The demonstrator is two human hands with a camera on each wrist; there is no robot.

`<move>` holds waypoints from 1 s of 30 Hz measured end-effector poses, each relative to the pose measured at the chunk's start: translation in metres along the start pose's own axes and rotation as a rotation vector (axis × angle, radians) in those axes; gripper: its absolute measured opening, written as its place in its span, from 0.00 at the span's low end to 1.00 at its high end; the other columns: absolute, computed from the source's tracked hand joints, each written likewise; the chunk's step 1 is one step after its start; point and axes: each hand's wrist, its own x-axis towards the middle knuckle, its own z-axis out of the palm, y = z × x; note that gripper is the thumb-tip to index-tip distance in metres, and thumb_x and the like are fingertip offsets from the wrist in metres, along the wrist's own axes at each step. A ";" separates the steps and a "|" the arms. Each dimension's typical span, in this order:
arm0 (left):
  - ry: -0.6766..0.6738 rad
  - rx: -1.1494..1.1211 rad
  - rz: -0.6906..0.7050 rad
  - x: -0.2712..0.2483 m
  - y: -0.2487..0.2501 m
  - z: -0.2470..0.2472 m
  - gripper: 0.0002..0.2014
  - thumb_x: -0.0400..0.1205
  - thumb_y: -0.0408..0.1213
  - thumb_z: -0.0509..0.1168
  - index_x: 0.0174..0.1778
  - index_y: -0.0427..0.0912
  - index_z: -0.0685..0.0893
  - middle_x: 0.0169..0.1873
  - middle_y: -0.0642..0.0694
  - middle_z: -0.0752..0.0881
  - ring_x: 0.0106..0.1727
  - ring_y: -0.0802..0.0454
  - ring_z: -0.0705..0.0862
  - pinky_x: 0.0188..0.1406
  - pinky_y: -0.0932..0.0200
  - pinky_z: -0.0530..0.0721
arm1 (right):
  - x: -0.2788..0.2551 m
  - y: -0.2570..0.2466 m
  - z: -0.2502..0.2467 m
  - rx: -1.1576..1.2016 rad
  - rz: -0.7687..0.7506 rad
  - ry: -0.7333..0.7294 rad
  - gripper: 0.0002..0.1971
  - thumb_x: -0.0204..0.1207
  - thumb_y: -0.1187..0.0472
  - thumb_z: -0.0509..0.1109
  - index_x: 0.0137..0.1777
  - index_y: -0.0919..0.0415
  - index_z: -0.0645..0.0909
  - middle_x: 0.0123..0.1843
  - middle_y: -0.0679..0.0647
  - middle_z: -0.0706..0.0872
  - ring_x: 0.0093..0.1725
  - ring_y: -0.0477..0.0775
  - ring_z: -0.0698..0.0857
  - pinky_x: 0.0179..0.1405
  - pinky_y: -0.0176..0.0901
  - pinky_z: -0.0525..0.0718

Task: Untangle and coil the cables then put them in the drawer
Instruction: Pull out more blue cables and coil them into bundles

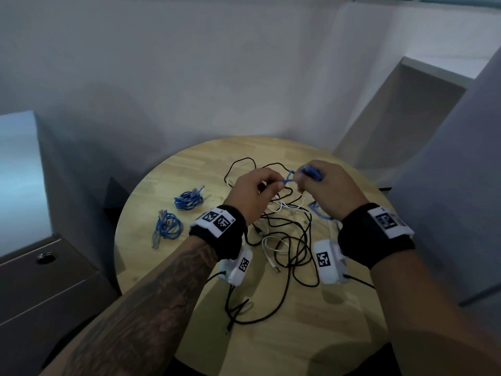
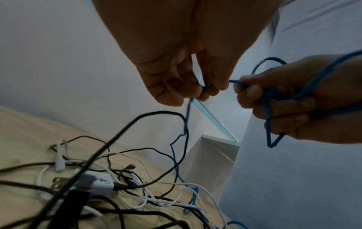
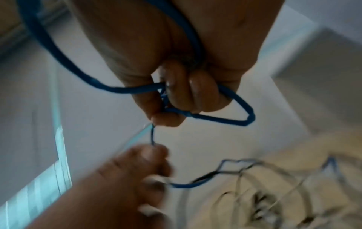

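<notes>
You face a round wooden table (image 1: 284,335) set against a plain pale wall (image 1: 189,63), with a grey cabinet (image 1: 40,280) at your left

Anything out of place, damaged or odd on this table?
Nothing damaged or spilled. The black and white cables lie in one tangled heap on the round table, while two blue coils sit tidy beside it. Both hands, left hand and right hand, hold a blue cable.

A plain office corner: a grey drawer cabinet (image 1: 40,280) left of the hands, a round wooden worktop (image 1: 284,335) beneath them, bare white walls (image 1: 189,63) beyond.
</notes>
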 end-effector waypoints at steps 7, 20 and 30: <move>-0.164 -0.026 -0.016 -0.009 -0.004 0.008 0.07 0.79 0.29 0.69 0.44 0.47 0.86 0.51 0.48 0.87 0.45 0.47 0.84 0.48 0.57 0.83 | -0.006 -0.036 -0.023 1.059 0.089 -0.042 0.04 0.83 0.62 0.66 0.48 0.57 0.81 0.29 0.49 0.72 0.17 0.42 0.62 0.16 0.33 0.61; -0.043 -0.077 -0.075 -0.001 0.002 0.030 0.09 0.81 0.35 0.70 0.56 0.43 0.89 0.49 0.52 0.85 0.39 0.61 0.82 0.41 0.65 0.79 | -0.008 -0.033 -0.023 1.315 0.104 -0.134 0.07 0.86 0.62 0.59 0.52 0.56 0.79 0.31 0.48 0.80 0.15 0.42 0.64 0.18 0.34 0.62; 0.032 -0.211 -0.067 -0.002 0.022 0.018 0.07 0.84 0.32 0.66 0.43 0.41 0.89 0.22 0.59 0.82 0.25 0.54 0.75 0.27 0.53 0.82 | -0.007 -0.006 0.008 0.241 0.015 0.107 0.07 0.82 0.57 0.70 0.52 0.53 0.89 0.44 0.42 0.90 0.46 0.34 0.86 0.47 0.31 0.80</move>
